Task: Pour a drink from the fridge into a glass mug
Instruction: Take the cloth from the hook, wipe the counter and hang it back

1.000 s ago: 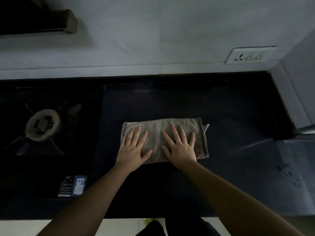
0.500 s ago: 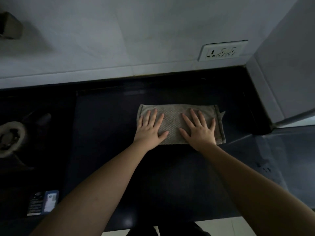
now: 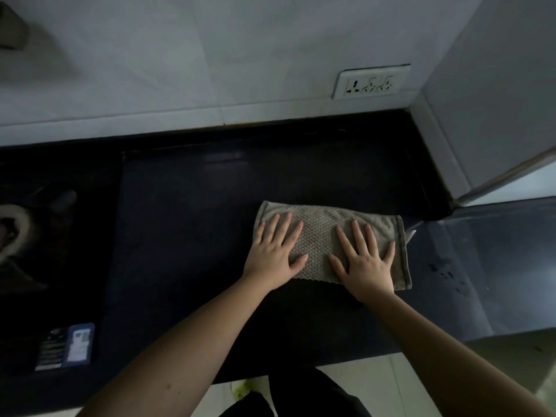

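A folded grey textured cloth [image 3: 320, 236] lies flat on the dark countertop [image 3: 195, 236]. My left hand [image 3: 275, 254] rests palm down on its left part, fingers spread. My right hand [image 3: 365, 261] lies palm down on its right part, fingers spread too. Neither hand grips anything. No fridge interior, drink or glass mug is in view.
A gas stove burner [image 3: 12, 230] sits at the left edge, with a blue and black label [image 3: 67, 346] on the stove front. A wall socket [image 3: 371, 82] is on the tiled wall. A grey appliance side [image 3: 496, 100] rises at the right, above a glossy surface [image 3: 493, 266].
The view has swung to the right, so the stove slid left and the grey appliance came in at the right. Both hands stay flat on the cloth.
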### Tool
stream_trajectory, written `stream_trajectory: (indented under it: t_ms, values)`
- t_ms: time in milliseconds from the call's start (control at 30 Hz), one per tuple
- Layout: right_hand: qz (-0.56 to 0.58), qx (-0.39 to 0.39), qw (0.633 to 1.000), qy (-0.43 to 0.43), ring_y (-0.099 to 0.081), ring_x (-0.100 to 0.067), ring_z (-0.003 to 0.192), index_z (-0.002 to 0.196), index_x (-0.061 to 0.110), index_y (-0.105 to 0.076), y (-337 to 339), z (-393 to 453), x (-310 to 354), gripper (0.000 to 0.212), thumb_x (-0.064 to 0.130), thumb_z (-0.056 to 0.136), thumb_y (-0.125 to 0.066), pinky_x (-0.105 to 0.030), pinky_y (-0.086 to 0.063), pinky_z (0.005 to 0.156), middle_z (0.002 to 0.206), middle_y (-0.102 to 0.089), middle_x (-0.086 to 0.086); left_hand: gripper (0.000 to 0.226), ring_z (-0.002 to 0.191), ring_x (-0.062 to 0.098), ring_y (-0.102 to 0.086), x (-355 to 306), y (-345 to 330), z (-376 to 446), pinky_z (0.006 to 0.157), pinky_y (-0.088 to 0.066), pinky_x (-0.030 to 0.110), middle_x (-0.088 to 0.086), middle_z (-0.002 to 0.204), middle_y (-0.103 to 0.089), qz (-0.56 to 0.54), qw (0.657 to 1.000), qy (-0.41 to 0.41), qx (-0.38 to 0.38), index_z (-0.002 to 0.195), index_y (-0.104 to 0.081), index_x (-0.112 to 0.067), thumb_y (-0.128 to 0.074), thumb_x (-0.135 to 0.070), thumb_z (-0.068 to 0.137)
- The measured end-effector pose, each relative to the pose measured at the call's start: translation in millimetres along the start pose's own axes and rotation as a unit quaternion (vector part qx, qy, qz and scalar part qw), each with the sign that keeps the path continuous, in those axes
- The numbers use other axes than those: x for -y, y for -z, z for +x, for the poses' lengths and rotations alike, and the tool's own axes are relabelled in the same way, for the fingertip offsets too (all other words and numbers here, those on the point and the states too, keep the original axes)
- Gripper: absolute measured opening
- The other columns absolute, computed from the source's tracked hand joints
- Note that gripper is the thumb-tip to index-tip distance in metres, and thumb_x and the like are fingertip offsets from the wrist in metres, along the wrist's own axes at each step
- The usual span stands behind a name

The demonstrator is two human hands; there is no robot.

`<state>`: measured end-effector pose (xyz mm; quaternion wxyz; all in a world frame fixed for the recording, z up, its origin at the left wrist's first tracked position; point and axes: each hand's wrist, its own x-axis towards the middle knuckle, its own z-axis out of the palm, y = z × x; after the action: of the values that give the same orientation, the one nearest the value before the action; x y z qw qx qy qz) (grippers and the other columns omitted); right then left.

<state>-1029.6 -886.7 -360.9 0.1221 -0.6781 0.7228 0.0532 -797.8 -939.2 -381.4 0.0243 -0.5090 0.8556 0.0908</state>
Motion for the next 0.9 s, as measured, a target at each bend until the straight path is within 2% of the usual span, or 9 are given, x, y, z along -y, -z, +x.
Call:
stream_trajectory:
  t_ms: [200, 367, 500, 600, 800, 900]
  values:
    - [0.014, 0.044, 0.999, 0.015, 0.021, -0.022, 0.147, 0.146, 0.047, 0.023, -6.6, -47.4, 42.1, 0.069, 0.076, 0.089, -0.004, -0.07, 0.003, 0.111, 0.16, 0.022, 0.006, 0.076, 0.153, 0.025, 0.003, 13.9, -0.1, -69.4, 0.121, -0.009, 0.051, 0.004, 0.166, -0.002, -0.002, 1.0, 0.014, -0.005, 0.158, -0.013, -0.026, -0.025, -0.067, 0.095]
    - [0.006, 0.046, 0.998, 0.048, 0.024, -0.022, 0.146, 0.146, 0.045, 0.025, -20.5, -74.4, 98.2, 0.07, 0.076, 0.088, -0.001, -0.07, 0.006, 0.111, 0.159, 0.024, 0.005, 0.075, 0.153, 0.025, -0.003, 46.8, -2.5, -135.2, 0.12, -0.015, 0.051, 0.004, 0.166, -0.008, -0.01, 0.999, 0.051, -0.014, 0.157, -0.019, -0.025, -0.028, -0.066, 0.095]
    - [-0.01, 0.032, 0.996, 0.079, 0.024, -0.021, 0.146, 0.149, 0.044, 0.018, -36.2, -85.7, 142.1, 0.07, 0.075, 0.09, -0.005, -0.069, 0.01, 0.11, 0.161, 0.019, 0.005, 0.075, 0.153, 0.023, -0.003, 76.9, -5.2, -182.0, 0.121, -0.015, 0.05, 0.002, 0.166, -0.007, -0.013, 0.995, 0.096, -0.013, 0.157, -0.019, -0.026, -0.03, -0.066, 0.095]
    - [-0.015, 0.037, 0.994, 0.106, 0.015, -0.023, 0.148, 0.152, 0.041, 0.007, -40.0, -87.0, 174.9, 0.07, 0.074, 0.092, -0.01, -0.068, 0.01, 0.109, 0.163, 0.01, 0.004, 0.074, 0.153, 0.023, -0.005, 99.8, -5.5, -209.4, 0.121, -0.016, 0.05, 0.001, 0.166, -0.008, -0.025, 0.992, 0.123, -0.011, 0.157, -0.02, -0.027, -0.031, -0.067, 0.095]
    - [-0.02, 0.044, 0.986, 0.158, 0.021, -0.022, 0.147, 0.151, 0.044, 0.009, -36.1, -62.7, 212.2, 0.071, 0.077, 0.089, -0.006, -0.066, 0.021, 0.106, 0.162, 0.017, 0.006, 0.075, 0.153, 0.022, -0.006, 132.3, -4.0, -223.3, 0.12, -0.017, 0.05, 0.0, 0.166, -0.01, -0.038, 0.985, 0.165, -0.013, 0.157, -0.02, -0.028, -0.03, -0.067, 0.094]
    - [-0.011, 0.039, 0.982, 0.182, 0.018, -0.02, 0.148, 0.151, 0.046, 0.007, -30.4, -39.5, 216.5, 0.071, 0.078, 0.088, -0.006, -0.066, 0.02, 0.106, 0.162, 0.014, 0.008, 0.076, 0.152, 0.023, -0.008, 143.6, -1.4, -210.6, 0.121, -0.013, 0.048, 0.001, 0.165, -0.012, -0.045, 0.982, 0.181, -0.019, 0.157, -0.022, -0.028, -0.033, -0.067, 0.092]
